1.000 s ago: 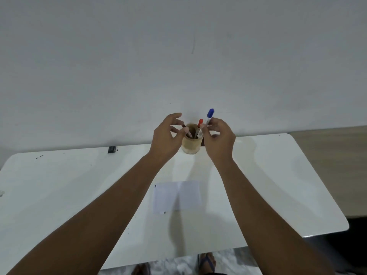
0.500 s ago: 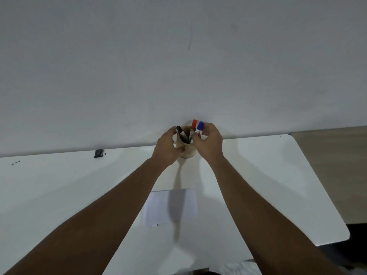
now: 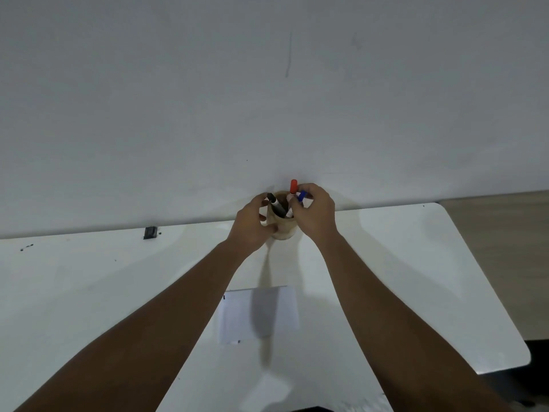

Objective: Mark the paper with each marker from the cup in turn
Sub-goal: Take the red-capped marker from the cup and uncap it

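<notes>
A tan wooden cup [image 3: 284,231] stands at the table's far edge against the wall. My left hand [image 3: 251,226] grips its left side, thumb across the front. Three markers stand in it: a black-capped marker [image 3: 274,203] leaning left, a red-capped marker [image 3: 293,186] standing tallest, and a blue-capped marker [image 3: 302,196]. My right hand [image 3: 316,217] is pinched at the cup's mouth, and the blue cap shows between its fingers, with the red marker touching the thumb. A white sheet of paper [image 3: 237,316] lies flat nearer to me, between my forearms.
The white table [image 3: 416,278] ends in a rounded right edge, with wooden floor beyond it. A small black clip [image 3: 150,232] sits at the back left by the wall. A few dark specks [image 3: 26,247] mark the far left.
My right hand has lowered the blue marker from above the cup down into it. My left hand has closed onto the cup's side. The view shifted slightly.
</notes>
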